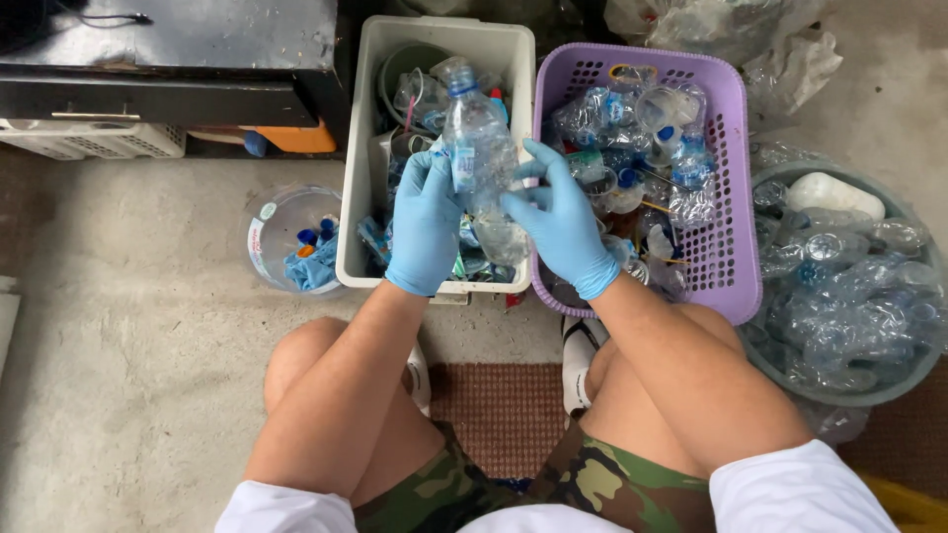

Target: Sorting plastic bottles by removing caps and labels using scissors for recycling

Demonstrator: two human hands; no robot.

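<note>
Nearest the camera, bare knees in camouflage shorts (592,484) framed a brown mat (499,410) on the concrete floor (128,375). Above them, the left hand (425,222), in a blue glove, was wrapped around a clear plastic bottle (482,158) with a blue cap, while the right hand (563,222), also gloved, pinched the bottle's lower side with its fingertips. The bottle was held tilted over a white bin (355,197), which held crushed bottles and scraps of wrapper. Just beside it to the right stood a purple basket (736,197) heaped with clear bottles and cups, and farther right a grey tub (913,370) was full of flattened clear bottles. Left of the bin sat a small clear container (272,232) holding blue caps. Beyond lay a dark cabinet (168,59) and crumpled plastic bags (780,49).
</note>
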